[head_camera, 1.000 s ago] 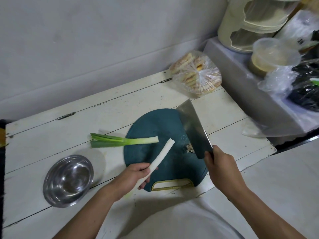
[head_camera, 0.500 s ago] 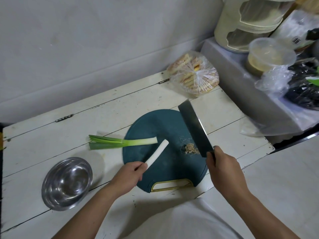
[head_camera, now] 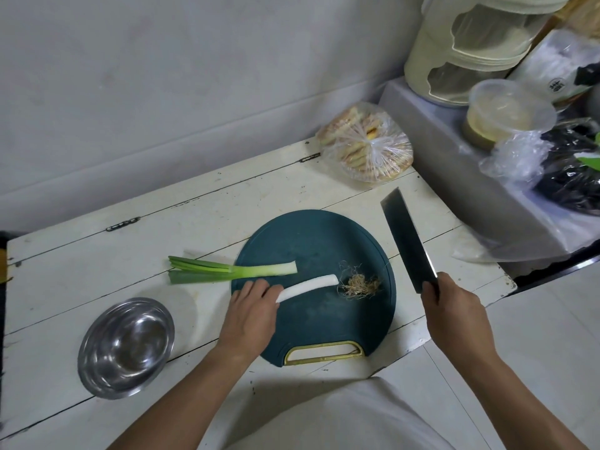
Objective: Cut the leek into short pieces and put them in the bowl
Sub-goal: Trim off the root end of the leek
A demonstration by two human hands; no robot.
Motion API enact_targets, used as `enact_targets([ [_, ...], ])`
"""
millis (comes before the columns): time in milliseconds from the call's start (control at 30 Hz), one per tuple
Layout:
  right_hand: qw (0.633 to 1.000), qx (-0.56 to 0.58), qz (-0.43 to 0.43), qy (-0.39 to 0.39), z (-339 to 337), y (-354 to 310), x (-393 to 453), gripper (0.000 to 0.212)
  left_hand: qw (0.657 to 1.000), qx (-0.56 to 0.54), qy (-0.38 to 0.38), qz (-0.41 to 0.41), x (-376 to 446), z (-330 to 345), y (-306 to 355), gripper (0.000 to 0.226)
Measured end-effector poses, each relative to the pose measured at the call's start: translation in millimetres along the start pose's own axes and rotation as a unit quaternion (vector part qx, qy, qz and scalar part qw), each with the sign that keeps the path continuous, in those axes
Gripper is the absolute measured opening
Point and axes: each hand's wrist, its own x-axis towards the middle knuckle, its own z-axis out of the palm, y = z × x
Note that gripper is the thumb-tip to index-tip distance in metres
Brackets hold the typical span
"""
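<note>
On the round dark-green cutting board [head_camera: 311, 241] lies a white leek stalk [head_camera: 311, 283], and my left hand [head_camera: 251, 311] grips its left end. The leek's green top [head_camera: 227, 271] rests just behind it, half on the board and half on the table. A tuft of cut-off roots [head_camera: 358, 284] sits at the white stalk's right tip. My right hand [head_camera: 449, 308] holds a cleaver [head_camera: 407, 243] raised to the right of the board, blade pointing away. A steel bowl [head_camera: 125, 347], with nothing inside, stands on the table to the left.
The white wooden table [head_camera: 162, 235] meets a grey wall behind. A plastic bag of flat breads [head_camera: 367, 147] lies at the back right. A grey ledge [head_camera: 454, 177] on the right carries a cream container [head_camera: 470, 50], a lidded tub [head_camera: 506, 112] and bags.
My left hand has laid the white stalk down flat on the board, turning it more level. My right hand has swung the cleaver out to the right, uncovering the roots.
</note>
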Motion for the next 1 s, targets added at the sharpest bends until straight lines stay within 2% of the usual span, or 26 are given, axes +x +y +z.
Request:
enact_targets([
  [300,0.999,0.021,0.016,-0.033,2,-4,-8,0.026,0.999,0.042,0.018,-0.003,4,-7,-16,0.035],
  [433,0.999,0.018,0.013,-0.045,2,-8,-10,0.025,0.998,0.04,-0.038,0.019,21,-12,-31,0.073],
  [467,0.999,0.018,0.01,-0.048,3,-9,-10,0.025,0.997,0.046,-0.059,0.024,27,-12,-34,0.076],
  [533,0.999,0.022,0.01,-0.045,3,-8,-9,0.025,0.994,0.062,-0.076,0.047,36,-12,-37,0.068],
  [633,0.998,0.049,0.018,-0.044,7,-3,-11,0.028,0.994,0.058,-0.044,0.084,46,-5,-33,0.054],
  [800,0.979,0.157,0.107,-0.069,9,17,-19,0.032,0.996,0.065,-0.03,0.059,69,-2,-9,0.067],
  [833,0.97,0.19,0.128,-0.079,10,21,-23,0.031,0.997,0.045,-0.027,0.049,66,-4,3,0.068],
  [900,0.949,0.254,0.164,-0.095,13,30,-34,0.029,0.997,-0.068,-0.002,0.038,49,-10,36,0.061],
  [1000,0.91,0.329,0.228,-0.111,20,48,-57,0.028,0.96,-0.279,0.014,0.031,18,-17,94,0.047],
])
